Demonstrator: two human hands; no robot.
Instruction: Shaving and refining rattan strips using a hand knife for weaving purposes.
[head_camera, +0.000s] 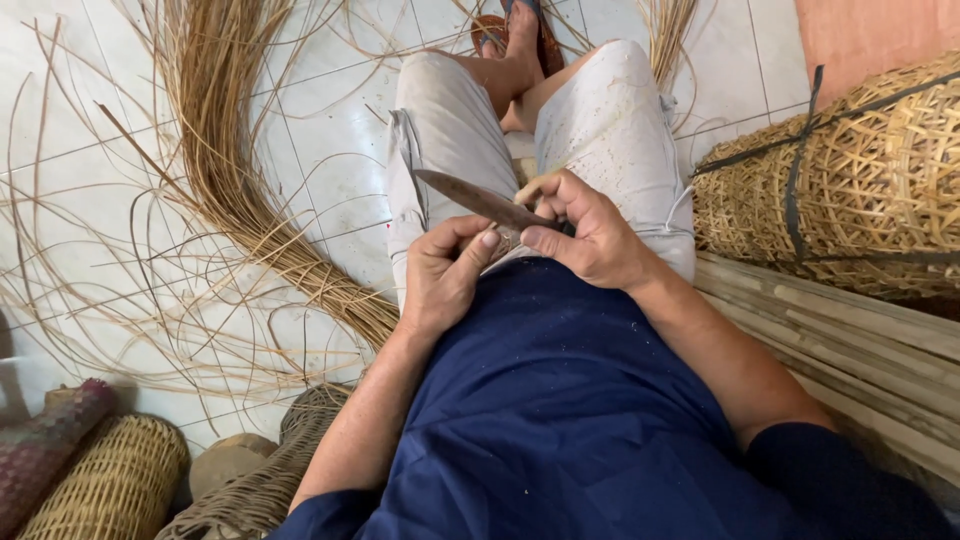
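I sit with my legs out over a white tiled floor (330, 130). My right hand (590, 235) grips the handle of a knife (470, 197) whose dark blade points up and to the left across my lap. My left hand (445, 275) is curled just under the blade, its thumb pressed near a thin pale strip of cane (535, 183) held between both hands. Most of the strip is hidden by my fingers.
A long bundle of split cane strands (235, 170) fans over the floor at left. A stack of woven baskets tied with dark straps (850, 170) lies at right above flat bamboo slats (850, 340). Smaller woven baskets (110, 480) sit at bottom left.
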